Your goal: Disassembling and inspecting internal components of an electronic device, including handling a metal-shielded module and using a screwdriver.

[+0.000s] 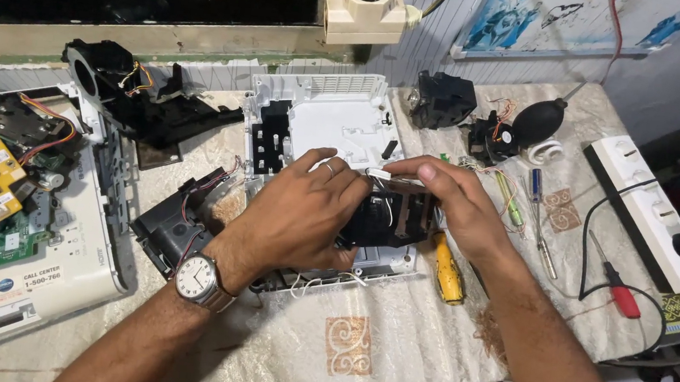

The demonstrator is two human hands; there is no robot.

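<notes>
At the left of the frame lies an opened white device (54, 270) with its boards bare. At centre a white cover (326, 118) rests on the cloth. Just below it, the left hand (299, 216) and right hand (456, 203) both grasp a black module (383, 217), fingers curled round its ends. A steady two-sided grip, clear of the thin wires, looks wise. A yellow screwdriver (448, 270) lies beside.
</notes>
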